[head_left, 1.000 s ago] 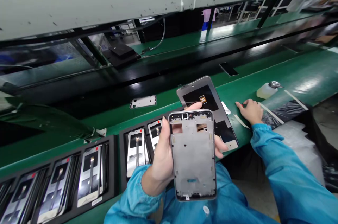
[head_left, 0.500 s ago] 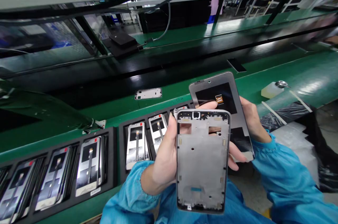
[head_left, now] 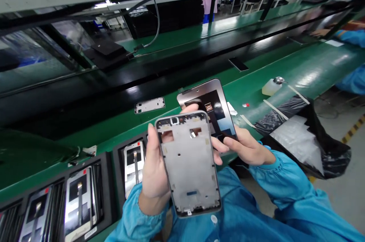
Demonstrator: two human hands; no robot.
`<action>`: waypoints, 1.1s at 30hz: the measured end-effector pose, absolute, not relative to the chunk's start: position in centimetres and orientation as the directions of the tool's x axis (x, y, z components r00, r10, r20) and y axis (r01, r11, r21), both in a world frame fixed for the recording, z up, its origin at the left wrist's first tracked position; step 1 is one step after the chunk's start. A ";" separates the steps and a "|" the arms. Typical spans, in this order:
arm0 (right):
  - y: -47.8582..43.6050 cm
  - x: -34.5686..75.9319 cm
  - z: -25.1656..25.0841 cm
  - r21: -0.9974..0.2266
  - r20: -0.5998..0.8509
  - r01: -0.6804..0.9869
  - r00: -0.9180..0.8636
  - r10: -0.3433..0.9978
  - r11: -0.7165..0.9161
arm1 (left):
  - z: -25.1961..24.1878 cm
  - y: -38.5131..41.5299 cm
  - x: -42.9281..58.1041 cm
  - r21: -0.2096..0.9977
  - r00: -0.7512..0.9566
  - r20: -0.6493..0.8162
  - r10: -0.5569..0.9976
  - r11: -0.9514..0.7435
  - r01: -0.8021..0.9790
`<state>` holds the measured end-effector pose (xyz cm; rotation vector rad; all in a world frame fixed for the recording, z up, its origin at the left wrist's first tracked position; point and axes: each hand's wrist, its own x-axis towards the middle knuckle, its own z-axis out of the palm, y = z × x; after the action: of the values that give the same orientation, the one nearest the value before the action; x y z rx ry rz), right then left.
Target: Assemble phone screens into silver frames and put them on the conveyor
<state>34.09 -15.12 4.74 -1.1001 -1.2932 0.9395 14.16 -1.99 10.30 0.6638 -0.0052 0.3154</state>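
We see that our right hand (head_left: 248, 147), which lay on the bench a second ago, now grips the thin grey metal-backed panel with black patches (head_left: 221, 101) near its lower right edge, thumb over its face and fingers closed behind. We read this as putting both hands to work on one pair of parts. Our left hand (head_left: 155, 175) curls round the grey rectangular metal frame with rounded corners (head_left: 191, 168), thumb along one edge, fingertips past the other; we cannot tell whether it also bears the panel. The frame is held in front of us, overlapping the panel behind it. Counting, we find one frame and one panel in hand, one pale perforated plate (head_left: 149, 105), one slim black slab (head_left: 238, 64), one clear bottle of yellowish liquid (head_left: 271, 87) and one small red tab (head_left: 246, 105), now uncovered on the bench. Two black foam trays (head_left: 108, 196) show: the left has four stacks in view, the right one plain stack, others hidden.
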 end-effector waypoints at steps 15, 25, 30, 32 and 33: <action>-15.1 35.0 1.5 -0.990 0.111 -0.045 0.373 0.921 0.137 | 11.6 0.8 15.5 0.587 0.555 -0.076 0.828 0.487 -0.647; -16.1 36.0 1.7 -0.946 0.321 0.161 0.352 0.880 0.281 | 12.1 0.5 15.3 0.613 0.544 -0.103 0.833 0.484 -0.624; -16.6 36.2 4.3 -0.862 0.434 0.411 0.302 0.849 0.295 | 11.4 0.5 15.7 0.582 0.505 0.048 0.862 0.387 -0.715; -16.7 36.3 5.5 -0.787 0.479 0.529 0.199 0.855 0.317 | 11.1 0.6 16.1 0.586 0.470 0.104 0.877 0.328 -0.741; -16.6 36.3 6.1 -0.749 0.494 0.569 0.140 0.858 0.339 | 10.9 0.7 16.3 0.590 0.459 0.129 0.879 0.304 -0.748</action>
<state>36.35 -16.64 6.11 -1.3422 -1.5425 0.3412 16.29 0.70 10.88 0.6419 0.2351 1.0909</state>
